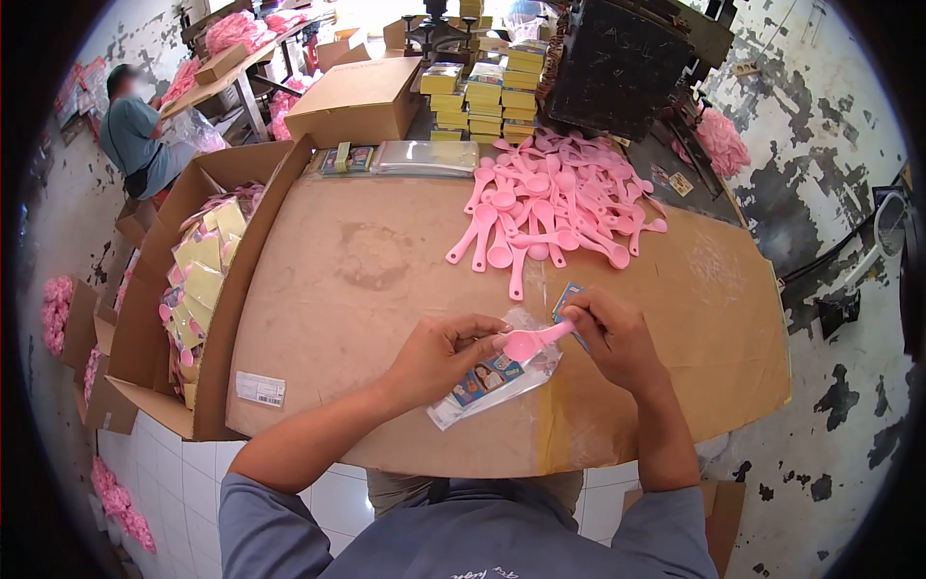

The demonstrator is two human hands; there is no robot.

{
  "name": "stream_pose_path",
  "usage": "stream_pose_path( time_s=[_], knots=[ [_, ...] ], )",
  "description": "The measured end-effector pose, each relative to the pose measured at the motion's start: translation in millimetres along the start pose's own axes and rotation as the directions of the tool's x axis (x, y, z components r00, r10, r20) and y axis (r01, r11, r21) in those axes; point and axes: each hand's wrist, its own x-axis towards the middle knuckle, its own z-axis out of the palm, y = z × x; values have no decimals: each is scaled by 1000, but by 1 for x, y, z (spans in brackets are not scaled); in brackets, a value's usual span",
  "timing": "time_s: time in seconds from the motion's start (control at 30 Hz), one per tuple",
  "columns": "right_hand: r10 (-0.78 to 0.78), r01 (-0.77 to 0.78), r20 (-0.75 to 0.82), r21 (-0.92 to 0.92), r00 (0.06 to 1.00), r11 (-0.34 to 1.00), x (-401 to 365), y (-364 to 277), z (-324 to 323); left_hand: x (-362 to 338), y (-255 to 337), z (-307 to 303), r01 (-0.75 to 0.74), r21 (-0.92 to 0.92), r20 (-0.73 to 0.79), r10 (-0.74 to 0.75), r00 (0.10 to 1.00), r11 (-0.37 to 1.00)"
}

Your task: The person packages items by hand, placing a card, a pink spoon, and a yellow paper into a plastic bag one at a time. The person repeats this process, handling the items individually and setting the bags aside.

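Low over the cardboard-covered table, my right hand is closed on the handle of a pink measuring spoon. A blue printed card shows behind the same fingers. My left hand pinches at the mouth of a clear plastic bag, its fingertips beside the spoon's bowl. Exactly where those fingertips grip is partly hidden. Another blue printed card shows in or under the bag. Ahead of my hands lies a heap of pink measuring spoons.
On my left, an open carton holds packed cards and spoons. Behind the table are clear plastic sleeves, a banded card bundle, card stacks and a closed box. A person sits at the far left.
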Motion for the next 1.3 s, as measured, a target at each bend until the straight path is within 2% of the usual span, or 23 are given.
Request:
stream_pose_path(
  time_s=[0.07, 0.17, 0.23, 0.27, 0.33, 0.47, 0.57, 0.67, 0.77, 0.87, 0.97, 1.07, 1.1, 1.2, 1.3],
  knots=[
    [4, -4, -1, -38, 1000, 999, 0, -2, 0, -1, 1, 1, 6, -30, 29, -6, 1000, 1000],
    [-23, 20, 106, 30, 994, 999, -2, -5, 2, -1, -2, 2, -43, 1, 30, 42, 999, 999],
    [-30, 0, 103, 276, 994, 961, -4, -12, 16, -2, -2, 3, -36, -43, 49, 38, 998, 998],
    [-33, -10, 101, 393, 994, 920, -4, -16, 23, -2, -2, 3, -33, -64, 60, 37, 998, 997],
    [-107, -31, 197, 590, 975, 807, 0, -22, 29, -3, -1, 3, -8, -130, 123, 24, 992, 991],
    [-176, -290, 422, 817, 889, 498, -5, -35, 43, -4, 1, -1, -41, -141, 268, 78, 960, 989],
    [-169, -299, 368, 895, 914, 331, 4, -28, 28, -8, 12, -6, 150, -317, 365, -26, 931, 936],
    [-223, -66, 337, 669, 915, 740, 4, -19, 8, -9, 14, -8, 164, -386, 419, 14, 908, 908],
    [-271, 93, 248, 554, 930, 827, 9, -47, 1, -6, -3, -3, 139, -409, 440, 61, 896, 902],
    [-321, 288, 41, 347, 946, 893, 19, -83, -24, -11, 4, 8, -180, -356, 176, 255, 951, 917],
    [-259, 256, 152, 40, 954, 966, 19, -97, -52, -11, 15, 5, -380, -204, 68, 400, 914, 902],
    [-265, 293, 201, -126, 943, 948, 27, -84, -39, -13, 16, -3, -394, 53, 277, 365, 889, 918],
    [-229, 260, 203, -144, 952, 955, 28, -76, -37, -16, 14, 2, -451, 149, 299, 394, 869, 880],
    [-125, 141, 113, -144, 986, 980, 22, -56, -31, -20, -1, 22, -739, 386, 508, 541, 670, 552],
    [-123, 136, 135, -91, 983, 987, 8, -45, -29, -28, -8, 37, -774, 454, 616, 472, 631, 442]
  ],
)
